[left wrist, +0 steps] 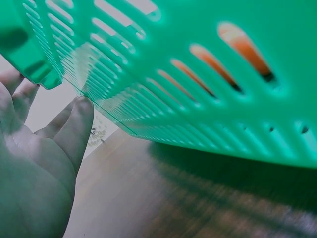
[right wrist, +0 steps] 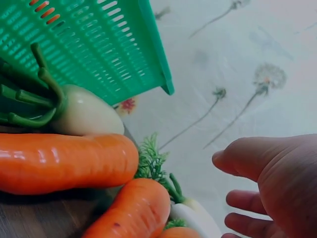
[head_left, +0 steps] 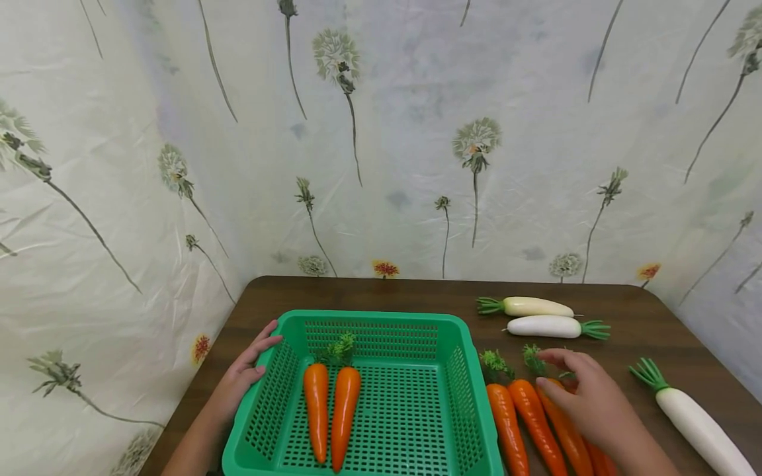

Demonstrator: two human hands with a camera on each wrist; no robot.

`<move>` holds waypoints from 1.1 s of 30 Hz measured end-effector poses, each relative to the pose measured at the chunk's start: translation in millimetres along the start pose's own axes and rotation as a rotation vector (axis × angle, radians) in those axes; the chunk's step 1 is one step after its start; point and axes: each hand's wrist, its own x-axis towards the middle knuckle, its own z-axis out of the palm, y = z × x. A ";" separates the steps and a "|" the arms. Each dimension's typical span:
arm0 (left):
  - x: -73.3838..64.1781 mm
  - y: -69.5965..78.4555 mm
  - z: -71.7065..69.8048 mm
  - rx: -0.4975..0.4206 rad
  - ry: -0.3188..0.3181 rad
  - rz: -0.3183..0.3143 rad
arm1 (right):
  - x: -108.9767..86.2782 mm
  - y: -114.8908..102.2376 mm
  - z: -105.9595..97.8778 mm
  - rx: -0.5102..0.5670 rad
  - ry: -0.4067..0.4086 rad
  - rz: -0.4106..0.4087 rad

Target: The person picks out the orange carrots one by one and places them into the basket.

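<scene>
My left hand (head_left: 241, 380) rests at the left rim of a green plastic basket (head_left: 372, 316). In the left wrist view its fingers (left wrist: 74, 131) lie extended along the slotted basket wall. Two orange carrots, one on the left (head_left: 316, 403) and one beside it (head_left: 345, 413), lie side by side inside the basket with leafy tops pointing away. My right hand (head_left: 601, 403) is over a row of several carrots (head_left: 508, 423) right of the basket, thumb and fingers apart, holding nothing. In the right wrist view, carrots (right wrist: 64, 161) lie left of the hand.
Two white radishes, one behind (head_left: 536, 306) and one in front (head_left: 544, 326), lie at the back of the brown table (head_left: 417, 294). A third radish (head_left: 702, 426) lies at the right. Flower-patterned sheeting (head_left: 405, 165) hangs behind and at the sides.
</scene>
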 end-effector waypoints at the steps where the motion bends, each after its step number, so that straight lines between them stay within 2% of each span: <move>1: 0.0 -0.2 0.1 -0.005 -0.002 0.001 | -0.1 1.3 -1.1 0.004 -0.003 0.008; 14: 0.0 -1.1 -0.2 -0.004 -0.002 0.013 | -0.8 22.4 -8.3 -0.123 -0.008 0.086; 22: 1.0 0.0 1.0 0.002 -0.005 -0.007 | -6.6 35.3 -12.0 -0.134 -0.031 0.168; 33: -0.1 -0.4 -0.7 -0.005 -0.005 0.011 | -4.5 48.3 -15.0 -0.110 -0.047 0.161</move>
